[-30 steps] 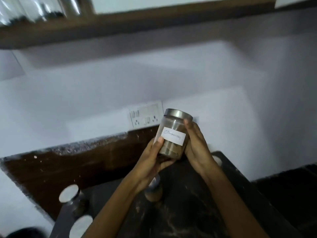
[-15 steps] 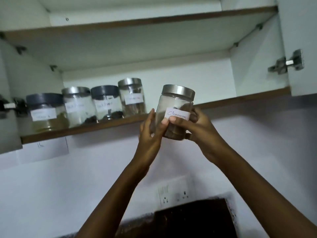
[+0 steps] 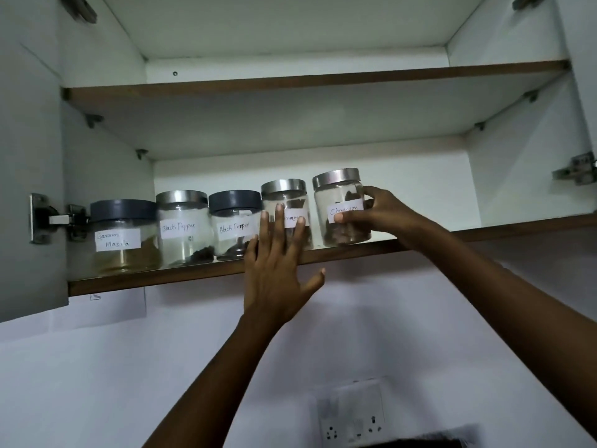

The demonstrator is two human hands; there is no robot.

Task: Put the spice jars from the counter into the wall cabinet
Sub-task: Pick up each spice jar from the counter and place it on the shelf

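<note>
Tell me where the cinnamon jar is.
Head view: the cinnamon jar stands at the right end of the jar row on the lower cabinet shelf, gripped by the right hand.

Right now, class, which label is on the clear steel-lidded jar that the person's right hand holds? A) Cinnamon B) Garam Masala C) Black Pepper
A: the right hand grips the clear steel-lidded jar at the row's right end, and its white label reads Cinnamon.

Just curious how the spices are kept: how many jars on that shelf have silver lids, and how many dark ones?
Silver lids: 3 (left Black Pepper jar, jar with half-hidden label, Cinnamon jar)
Dark grey lids: 2 (Garam Masala jar, right Black Pepper jar)
Total: 5 jars
</note>
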